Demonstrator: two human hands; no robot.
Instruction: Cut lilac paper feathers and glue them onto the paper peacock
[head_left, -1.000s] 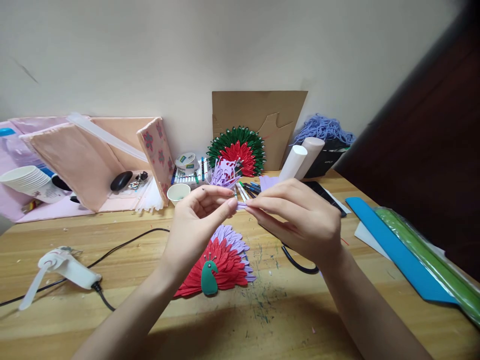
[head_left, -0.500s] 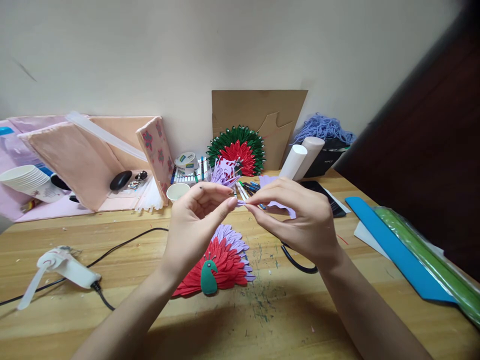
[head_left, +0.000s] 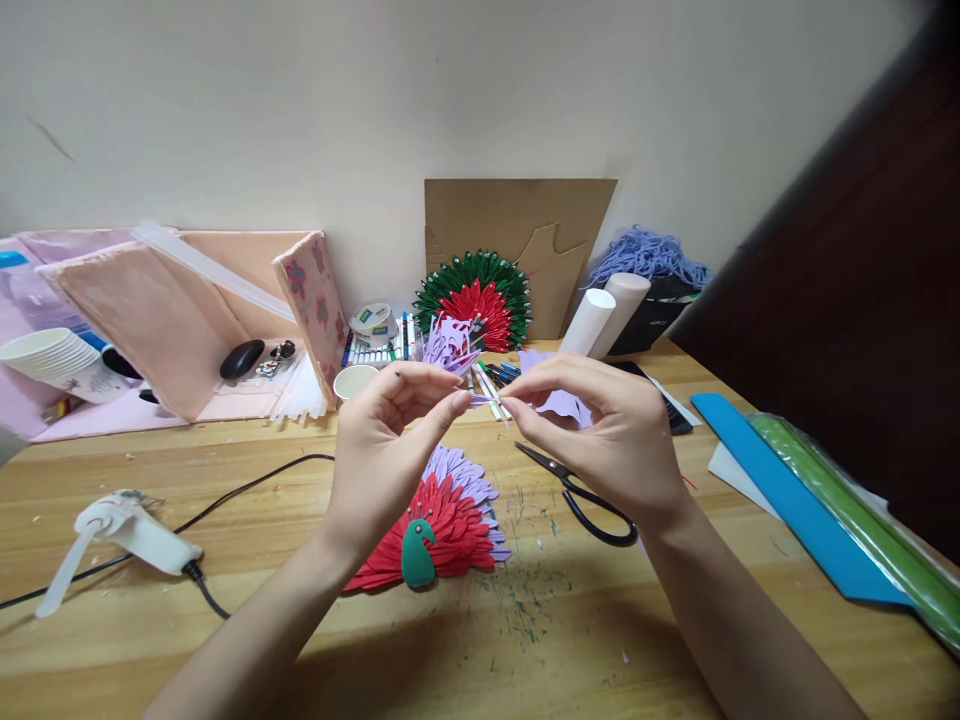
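Between my two hands stretches a thin purple paper strip (head_left: 481, 399), raised above the table. My left hand (head_left: 397, 430) pinches one end between thumb and forefinger, and my right hand (head_left: 600, 425) pinches the other end. Below and partly behind my left hand lies a paper peacock (head_left: 450, 520) with a green body, red feathers and an outer row of purple ones. Black-handled scissors (head_left: 574, 485) rest on the table under my right hand, which covers part of them. Behind the hands are a pile of purple paper scraps (head_left: 448, 345) and a purple sheet (head_left: 566, 405).
A white glue gun (head_left: 139, 535) with its black cord lies at left. Several markers and pens, a paper cup (head_left: 355, 381) and a green-and-red peacock (head_left: 480, 290) against cardboard (head_left: 517, 215) stand behind. Blue and green rolled sheets (head_left: 795, 490) lie at right.
My right hand has shifted slightly right, so more of the purple strip shows between the fingers. The scissors' blades are now in view beneath it.
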